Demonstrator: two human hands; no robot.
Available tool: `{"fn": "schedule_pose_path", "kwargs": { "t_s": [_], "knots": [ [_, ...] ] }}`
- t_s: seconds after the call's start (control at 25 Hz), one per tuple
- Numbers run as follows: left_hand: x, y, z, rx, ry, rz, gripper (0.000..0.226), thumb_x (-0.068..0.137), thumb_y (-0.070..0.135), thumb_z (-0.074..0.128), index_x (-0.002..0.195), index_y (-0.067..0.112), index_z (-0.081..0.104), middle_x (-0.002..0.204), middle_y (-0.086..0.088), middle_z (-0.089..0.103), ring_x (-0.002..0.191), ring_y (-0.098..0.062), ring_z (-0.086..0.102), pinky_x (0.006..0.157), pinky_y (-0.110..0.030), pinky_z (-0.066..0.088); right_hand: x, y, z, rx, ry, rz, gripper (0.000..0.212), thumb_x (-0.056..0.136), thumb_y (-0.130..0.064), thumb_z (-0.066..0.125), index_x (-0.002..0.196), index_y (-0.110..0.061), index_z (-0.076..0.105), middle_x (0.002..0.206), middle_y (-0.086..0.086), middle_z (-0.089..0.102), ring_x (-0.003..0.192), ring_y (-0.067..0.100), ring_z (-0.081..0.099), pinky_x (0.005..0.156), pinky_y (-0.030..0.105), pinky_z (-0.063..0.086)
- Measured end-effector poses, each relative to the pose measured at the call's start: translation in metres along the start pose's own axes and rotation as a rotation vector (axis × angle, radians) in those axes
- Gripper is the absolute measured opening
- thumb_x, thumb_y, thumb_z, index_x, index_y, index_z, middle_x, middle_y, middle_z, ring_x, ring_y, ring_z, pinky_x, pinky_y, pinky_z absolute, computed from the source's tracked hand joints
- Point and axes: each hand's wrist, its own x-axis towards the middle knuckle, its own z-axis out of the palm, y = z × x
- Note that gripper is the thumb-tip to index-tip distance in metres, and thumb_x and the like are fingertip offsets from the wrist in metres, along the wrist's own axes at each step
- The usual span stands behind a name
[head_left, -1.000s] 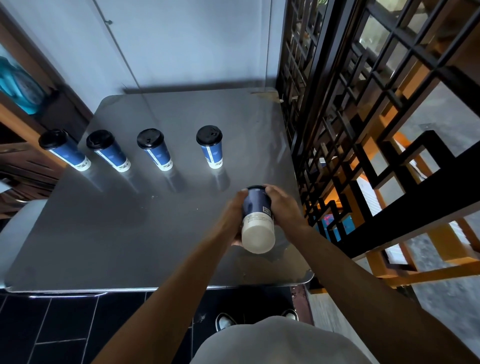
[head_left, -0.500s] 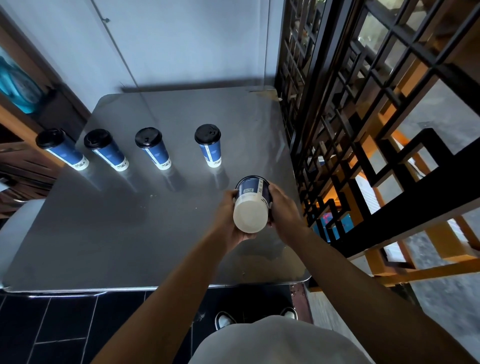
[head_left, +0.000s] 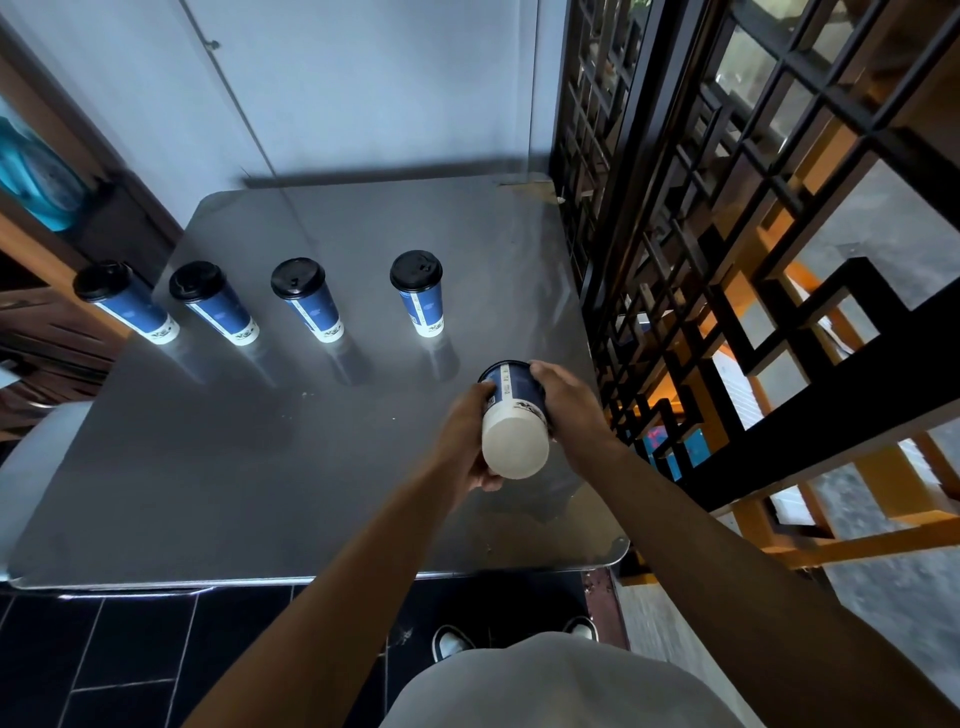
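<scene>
Fingers (head_left: 540, 372) of your left hand (head_left: 466, 441), right hand (head_left: 574, 410) clasp cup (head_left: 515, 441), base up; tilt swung back, seems shaking, not yet on bench (head_left: 208, 467).

Cup (head_left: 515, 419) far end hidden; its print unreadable.

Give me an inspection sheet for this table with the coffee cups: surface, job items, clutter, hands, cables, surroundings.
Surface: metal table, shiny.
Job's things: blue paper cup held over the table's near right, tipped, white base towards the camera; four lidded cups upright in a row beyond it.
Clutter: nothing seen.
Grippers: left hand and right hand both grip the tipped cup's sides.
Cables: nothing seen.
Surroundings: black lattice screen on the right, pale wall behind, dark tiled floor below.
</scene>
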Motion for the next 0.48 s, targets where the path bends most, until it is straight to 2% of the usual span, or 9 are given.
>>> {"fn": "schedule_pose_path", "kwargs": {
  "t_s": [0.08, 0.16, 0.36, 0.48],
  "knots": [
    [-0.0026, 0.0042, 0.001, -0.029, 0.045, -0.005, 0.042, 0.095, 0.056, 0.042, 0.079, 0.021, 0.062, 0.054, -0.002, 0.063, 0.04, -0.016, 0.052, 0.048, -0.017, 0.034, 0.0012, 0.003, 0.0006, 0.009, -0.023, 0.041, 0.023, 0.092, -0.048, 0.051, 0.09, -0.032, 0.067, 0.098, 0.005, 0.071, 0.077, 0.024, 0.064, 0.056, 0.026, 0.048],
    [-0.0007, 0.0064, 0.0016, -0.061, 0.064, 0.01, 0.044, 0.095, 0.054, 0.042, 0.072, 0.021, 0.059, 0.05, -0.001, 0.059, 0.041, -0.016, 0.045, 0.047, -0.016, 0.03, 0.0017, 0.0071, 0.0025, 0.034, -0.044, 0.092, 0.029, 0.092, -0.05, 0.052, 0.095, -0.026, 0.068, 0.089, 0.008, 0.068, 0.074, 0.025, 0.061, 0.054, 0.025, 0.046],
    [0.0035, 0.0039, 0.0022, -0.073, 0.072, -0.01, 0.045, 0.095, 0.055, 0.042, 0.079, 0.016, 0.06, 0.065, -0.007, 0.056, 0.05, -0.02, 0.042, 0.046, -0.016, 0.03, -0.0006, 0.0074, 0.006, 0.066, -0.056, 0.107, 0.036, 0.095, -0.046, 0.05, 0.108, -0.018, 0.069, 0.09, 0.012, 0.071, 0.076, 0.028, 0.065, 0.057, 0.028, 0.049],
    [0.0054, 0.004, 0.0016, -0.095, 0.066, -0.029, 0.045, 0.095, 0.055, 0.043, 0.081, 0.016, 0.059, 0.068, -0.008, 0.056, 0.052, -0.02, 0.042, 0.048, -0.017, 0.028, -0.0021, 0.0052, 0.0057, 0.073, -0.048, 0.103, 0.031, 0.097, -0.043, 0.05, 0.101, -0.018, 0.068, 0.088, 0.013, 0.07, 0.074, 0.029, 0.064, 0.056, 0.028, 0.048]
  ]
}}
